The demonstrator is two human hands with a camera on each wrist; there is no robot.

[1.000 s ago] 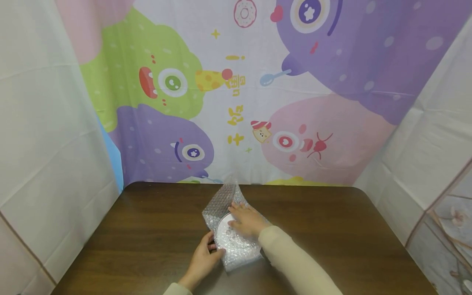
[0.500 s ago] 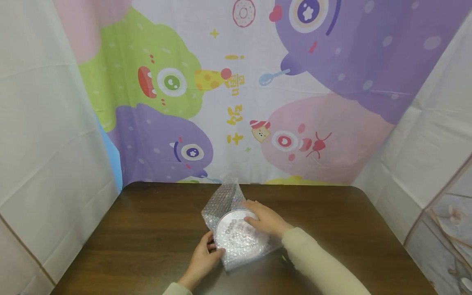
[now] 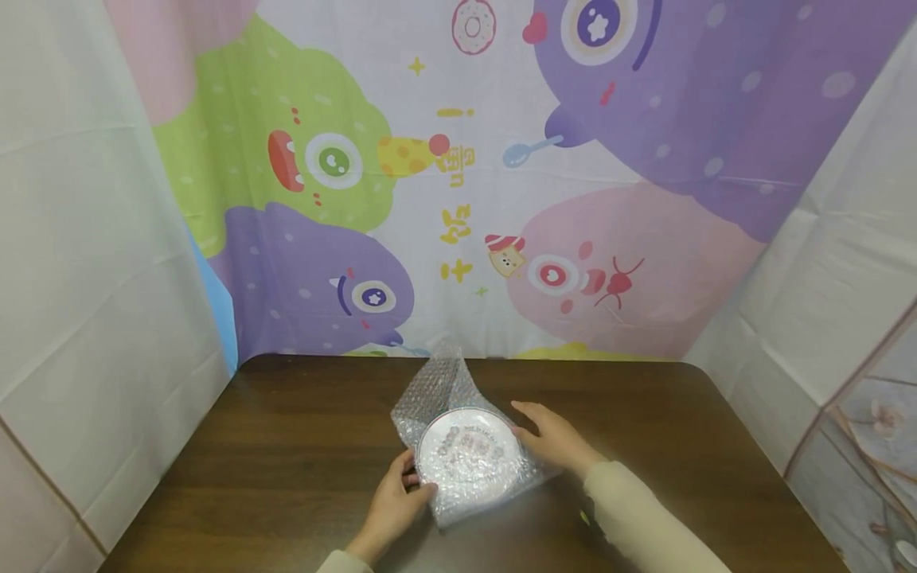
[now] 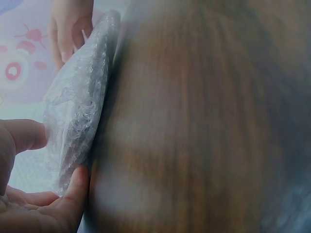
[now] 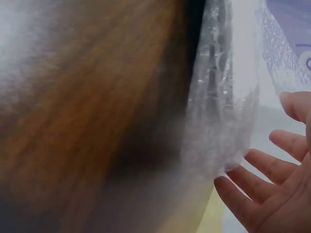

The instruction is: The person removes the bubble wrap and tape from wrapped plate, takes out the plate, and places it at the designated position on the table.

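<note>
A round white plate (image 3: pixel 469 454) with a thin dark rim and a floral print lies under clear bubble wrap (image 3: pixel 433 390) on the table. The wrap's loose pointed end stands up behind it. My left hand (image 3: pixel 392 497) pinches the wrapped plate at its near left edge, thumb on top. In the left wrist view, the thumb (image 4: pixel 29 136) and fingers (image 4: pixel 73 194) lie on opposite faces of the bundle. My right hand (image 3: pixel 555 438) is beside the right edge, fingers spread and relaxed. Its fingertips are right at the wrap's edge in the right wrist view.
The dark brown wooden table (image 3: pixel 286 446) has rounded far corners. Behind it hangs a curtain (image 3: pixel 458 310) printed with cartoon monsters. Pale sheets (image 3: pixel 93 278) hang at both sides.
My right hand has slid off the top of the wrapped plate to its right side, uncovering the printed face. The wrap's right part now spreads outward. My left hand has stayed in place.
</note>
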